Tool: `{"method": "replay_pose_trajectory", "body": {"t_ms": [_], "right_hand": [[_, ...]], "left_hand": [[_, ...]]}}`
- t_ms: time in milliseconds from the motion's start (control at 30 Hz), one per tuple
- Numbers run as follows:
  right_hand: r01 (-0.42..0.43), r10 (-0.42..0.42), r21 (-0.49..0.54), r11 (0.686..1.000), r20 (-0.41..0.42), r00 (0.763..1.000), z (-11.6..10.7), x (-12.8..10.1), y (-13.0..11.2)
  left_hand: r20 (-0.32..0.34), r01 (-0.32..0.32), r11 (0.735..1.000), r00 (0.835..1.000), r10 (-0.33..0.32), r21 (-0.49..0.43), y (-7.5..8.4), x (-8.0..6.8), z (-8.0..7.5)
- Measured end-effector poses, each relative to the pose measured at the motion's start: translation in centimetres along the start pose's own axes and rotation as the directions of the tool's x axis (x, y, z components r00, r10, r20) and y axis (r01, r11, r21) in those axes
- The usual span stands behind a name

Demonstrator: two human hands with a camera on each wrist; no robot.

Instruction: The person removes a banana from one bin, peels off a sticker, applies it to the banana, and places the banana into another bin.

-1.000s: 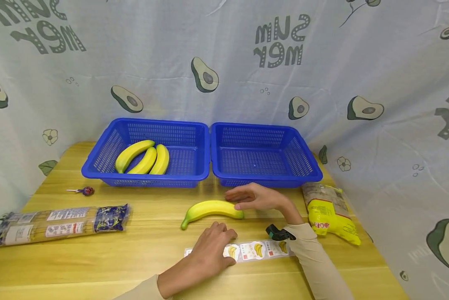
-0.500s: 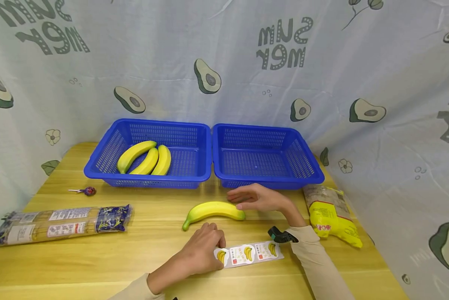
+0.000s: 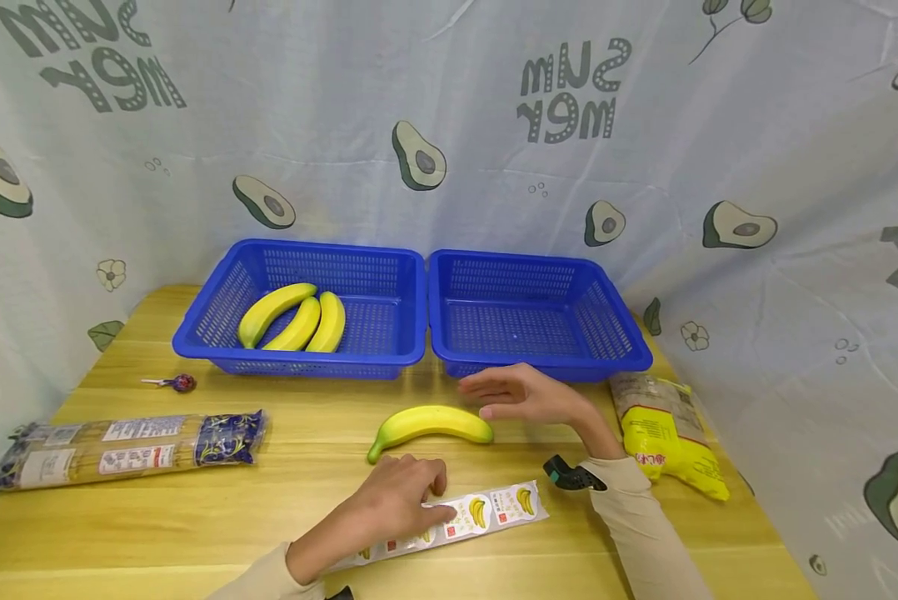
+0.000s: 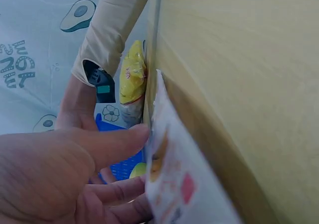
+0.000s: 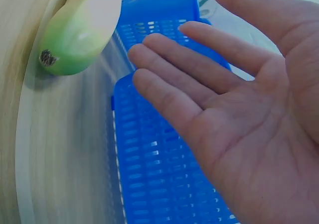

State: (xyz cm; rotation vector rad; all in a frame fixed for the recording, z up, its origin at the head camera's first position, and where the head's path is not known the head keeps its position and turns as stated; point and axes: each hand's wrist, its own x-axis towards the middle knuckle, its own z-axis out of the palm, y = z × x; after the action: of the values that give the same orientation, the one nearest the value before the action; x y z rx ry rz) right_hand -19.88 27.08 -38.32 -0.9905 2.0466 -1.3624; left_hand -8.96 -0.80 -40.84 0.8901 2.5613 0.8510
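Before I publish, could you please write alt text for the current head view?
A person's left hand touches a strip of banana stickers on a wooden table; the right hand is beside a single banana. Behind stand two blue baskets, the left holding three bananas. A lollipop and wrapped package lie left, a yellow bag right.
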Motion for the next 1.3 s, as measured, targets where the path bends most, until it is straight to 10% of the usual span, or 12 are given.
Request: {"method": "replay_pose_trajectory", "body": {"t_ms": [367, 567, 900, 1300], "right_hand": [[0.118, -0.117, 0.007, 0.993, -0.095, 0.989, -0.2, -0.2, -0.7], [0.14, -0.139, 0.017, 0.99, -0.076, 0.987, 0.2, -0.1, -1.1], [0.208, -0.209, 0.016, 0.978, 0.1, 0.973, 0.9, 0.4, -1.5], [0.053, -0.041, -0.05, 0.997, 0.206, 0.978, 1.9, 0.7, -2.1]], "left_hand": [[-0.012, -0.109, 0.948, 0.994, 0.11, -0.299, -2.1, 0.8, -0.5], [-0.103, -0.21, 0.942, 0.977, 0.189, -0.261, -4.1, 1.7, 0.2], [-0.101, -0.153, 0.92, 0.987, 0.124, -0.361, -2.1, 1.1, -2.6], [0.008, -0.039, 0.864, 0.999, 0.049, -0.502, -2.3, 0.7, -4.3]]}}
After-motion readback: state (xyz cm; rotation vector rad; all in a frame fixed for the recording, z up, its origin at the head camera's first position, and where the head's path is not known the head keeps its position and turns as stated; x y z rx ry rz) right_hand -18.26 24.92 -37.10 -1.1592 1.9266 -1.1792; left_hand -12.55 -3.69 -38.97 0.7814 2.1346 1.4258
